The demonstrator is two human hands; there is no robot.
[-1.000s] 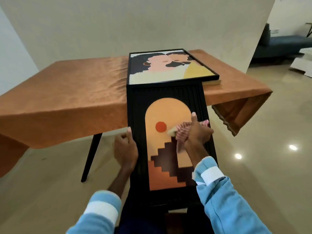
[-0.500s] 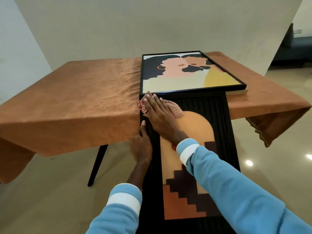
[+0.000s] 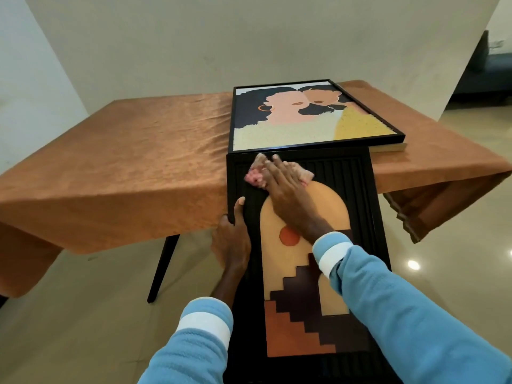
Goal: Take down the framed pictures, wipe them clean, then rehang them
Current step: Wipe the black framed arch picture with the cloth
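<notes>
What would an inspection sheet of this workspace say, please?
Surface: orange-clothed table.
Job's things: arch picture slopes from the table edge toward the person; portrait lies flat on the table; pink rag on the arch picture's top.
Clutter: pale slab under the portrait's corner.
Grips: left hand holds the arch picture's left edge; right hand presses the rag flat.
Cables: nothing seen.
Surroundings: white wall, glossy floor, blue sofa far right.

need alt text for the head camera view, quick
A right hand presses a pink cloth flat on a black-framed arch picture while the left hand grips its left edge. Its far end meets an orange-clothed table, where a second framed picture lies.
</notes>
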